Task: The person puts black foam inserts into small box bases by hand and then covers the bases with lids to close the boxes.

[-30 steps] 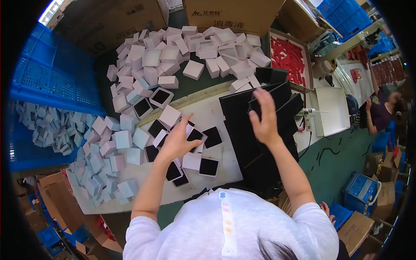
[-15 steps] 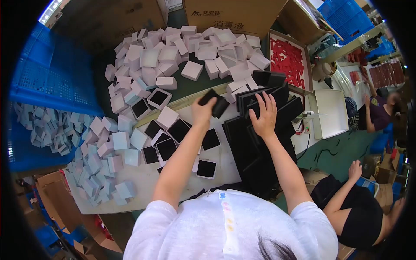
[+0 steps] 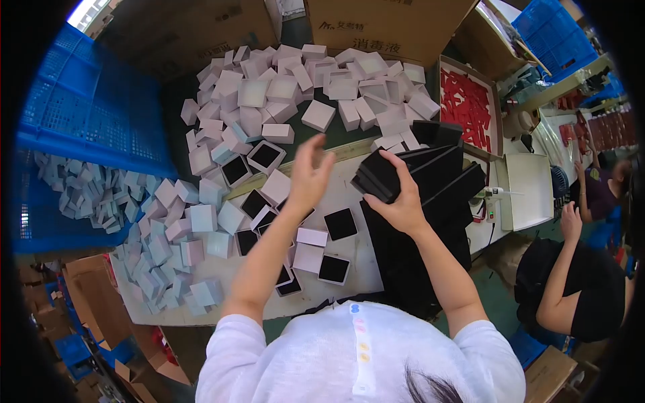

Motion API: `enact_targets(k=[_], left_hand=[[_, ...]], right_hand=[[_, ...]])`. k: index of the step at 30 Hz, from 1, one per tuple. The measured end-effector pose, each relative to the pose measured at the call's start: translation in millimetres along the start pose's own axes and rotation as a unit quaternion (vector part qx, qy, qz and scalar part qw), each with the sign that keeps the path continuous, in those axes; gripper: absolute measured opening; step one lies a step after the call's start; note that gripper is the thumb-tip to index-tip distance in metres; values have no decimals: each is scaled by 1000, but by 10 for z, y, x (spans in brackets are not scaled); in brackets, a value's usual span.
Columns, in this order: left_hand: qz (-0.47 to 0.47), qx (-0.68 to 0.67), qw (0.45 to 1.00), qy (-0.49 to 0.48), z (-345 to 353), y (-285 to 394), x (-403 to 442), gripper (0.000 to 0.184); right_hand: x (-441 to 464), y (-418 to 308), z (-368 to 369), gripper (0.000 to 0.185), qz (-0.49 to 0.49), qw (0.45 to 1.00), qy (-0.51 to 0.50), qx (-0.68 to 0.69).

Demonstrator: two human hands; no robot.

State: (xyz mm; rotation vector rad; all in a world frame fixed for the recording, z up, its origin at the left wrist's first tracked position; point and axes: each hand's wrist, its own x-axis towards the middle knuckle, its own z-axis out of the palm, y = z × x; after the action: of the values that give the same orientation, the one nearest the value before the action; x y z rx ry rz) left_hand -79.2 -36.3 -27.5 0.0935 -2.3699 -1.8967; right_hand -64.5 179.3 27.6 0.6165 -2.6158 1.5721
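My right hand (image 3: 400, 198) grips a small stack of black pads (image 3: 376, 176) between thumb and fingers, at the upper left of a larger pile of black pieces (image 3: 437, 195). My left hand (image 3: 312, 176) is raised just left of that stack, its fingers apart and nothing in them. Below and left of it lie several small white boxes with black inserts (image 3: 340, 224), some partly hidden under my left forearm. A pink-white box (image 3: 308, 257) lies among them. Farther back is a large heap of pale boxes (image 3: 269, 87).
Light blue boxes (image 3: 161, 252) cover the table's left side, beside a blue crate (image 3: 87, 127). Cardboard cartons (image 3: 390, 30) stand at the back. A tray of red pieces (image 3: 465, 107) and a white box lid (image 3: 529, 191) are at right. A person in black (image 3: 571, 289) is beyond the right edge.
My left hand has let go of the black piece it held and moved slightly away. My right hand has closed on a small black stack. The view has shifted, and the person at right has moved.
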Motion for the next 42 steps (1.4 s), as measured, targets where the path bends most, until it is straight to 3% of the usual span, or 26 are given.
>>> enact_targets(k=[2,4,5,7,8,10,11,12,14,17,18,20,21,24,26,28,30,31,32,36,37,38,39,40,42], left_hand=[[134,269,948,103,-433,-536,558,55],[14,400,901,166,-523,-786,823,47],[20,397,902,168,-515,-810,871,47],[-108,470,874,58,-527,-645,790,38],[-106,471,874,58,-550,-789,745,38],[66,427,894,116,-613,-1073,559,35],[111,362,917,127,-659,-1080,425,43],[109,364,917,123,-679,-876,280,43],[82,159,984,-11,-644,-379,-83,61],[69,18,986,-149,-426,192,-529,89],[82,-3,980,-179,-365,293,-611,95],[3,-88,979,-185,-265,476,-721,107],[6,-124,975,-184,-263,539,-713,109],[0,-208,963,-169,-143,631,-758,111],[-9,-256,954,-159,-48,622,-798,111],[-13,-206,967,-152,32,529,-825,106],[-12,-153,980,-125,57,498,-854,94],[-11,-90,989,-116,51,511,-845,86],[-9,-28,994,-108,53,538,-840,79],[-20,-97,989,-108,-4,718,-927,68],[-14,-98,988,-115,-10,729,-973,68],[-73,-202,972,-90,-15,734,-1009,59],[-131,-302,942,-65,-6,747,-999,50],[-163,-461,872,-5,67,794,-989,35],[-153,-376,914,17,95,680,-963,29]], right_hand=[[-116,68,-19,80,101,975,26,198],[-175,126,-35,80,113,977,28,181],[-195,123,-37,80,115,975,37,187],[-180,86,-49,80,116,973,46,194],[-174,63,-62,79,115,970,39,210],[-217,26,-75,79,121,965,34,230],[-222,33,-109,78,101,968,23,230],[-221,52,-126,78,82,969,12,231],[-180,63,-108,80,30,983,10,183],[21,-137,-27,81,-123,988,-13,96],[60,-183,14,82,-139,982,-60,110],[75,-253,127,82,-178,973,-137,56],[74,-327,140,77,-194,970,-134,58],[117,-303,87,76,-180,965,-126,142],[58,-332,146,73,-52,957,-55,279],[43,-351,199,73,-34,945,-48,321],[130,-363,189,76,-205,976,-27,61],[140,-382,161,81,-229,972,-28,-43],[124,-402,160,77,-218,975,-26,-36],[47,-396,160,77,-175,980,-48,83],[25,-407,168,79,-80,974,-35,211],[16,-410,167,81,14,942,-22,334],[22,-407,151,82,17,932,-40,360],[21,-414,160,81,-15,934,-44,355],[25,-426,185,81,-75,945,-58,314]])
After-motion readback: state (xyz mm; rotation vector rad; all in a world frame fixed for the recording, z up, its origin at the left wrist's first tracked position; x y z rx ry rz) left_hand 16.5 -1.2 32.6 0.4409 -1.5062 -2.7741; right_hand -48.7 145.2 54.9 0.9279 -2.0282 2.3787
